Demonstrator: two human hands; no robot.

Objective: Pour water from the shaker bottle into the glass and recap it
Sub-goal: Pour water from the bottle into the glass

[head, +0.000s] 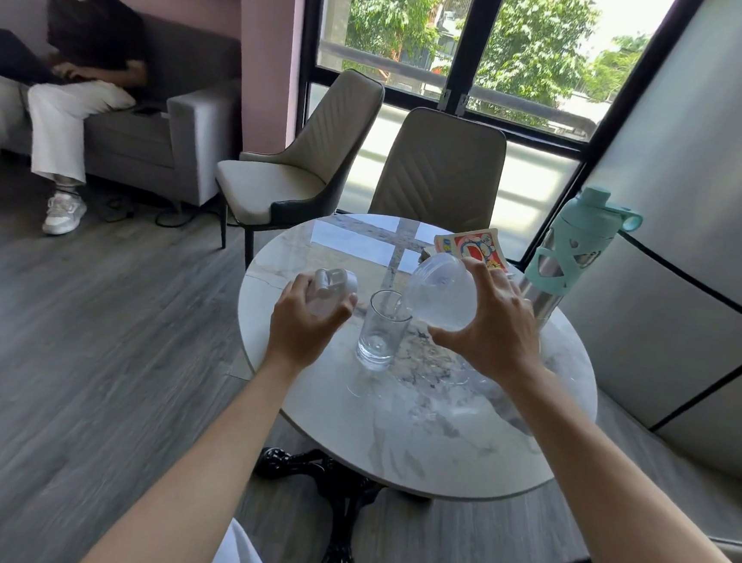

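Note:
My right hand (493, 325) grips a translucent shaker bottle (442, 290), tipped over so its mouth hangs at the rim of the clear glass (380, 331). The glass stands upright on the round marble table (419, 429), with a little water at its bottom. Left of the glass, my left hand (305, 322) holds the white flip-top cap (335, 287) just above the table.
A teal-sleeved steel bottle (576, 250) stands at the table's right edge, with a colourful card pack (471, 243) behind the shaker. Two beige chairs (437, 170) stand beyond the table. A person (82, 76) sits on a grey sofa at far left.

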